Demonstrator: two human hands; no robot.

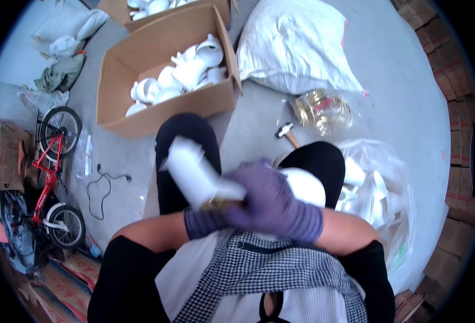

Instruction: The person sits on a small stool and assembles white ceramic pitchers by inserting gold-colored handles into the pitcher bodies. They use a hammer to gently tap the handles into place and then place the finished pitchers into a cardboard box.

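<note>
White tubular fitting (190,168) held above the lap, right hand closed on its base

Clock directions are taken from the hands. The fitting extends toward 10 o'clock, tilted, in front of the knee (186,132) on that side; its outline is blurred. A gold-coloured band (214,205) shows at its lower end.

The right hand (269,196), in a purple knitted glove, has its fingers curled closed at the base of the fitting; blur obscures the fingertips. The left hand lies largely concealed beneath, only its glove cuff (202,223) clearly exposed; the state of its fingers cannot be told. A rounded white piece (306,185) shows between 2 and 3 o'clock, just beside the right glove.

At 11 o'clock stands an open cardboard carton (164,116) containing loose white fittings (189,72). A stuffed white woven sack (296,46) lies between 12 and 1. At 1 o'clock are a hammer (287,132) with a wooden handle and, farther out, a clear-wrapped bundle of gold-coloured rings (323,110). A transparent bag (404,220) of white parts lies at 3 o'clock. At 9 o'clock are a dark cable (102,177) and, beyond it, a red bicycle (47,180).
</note>
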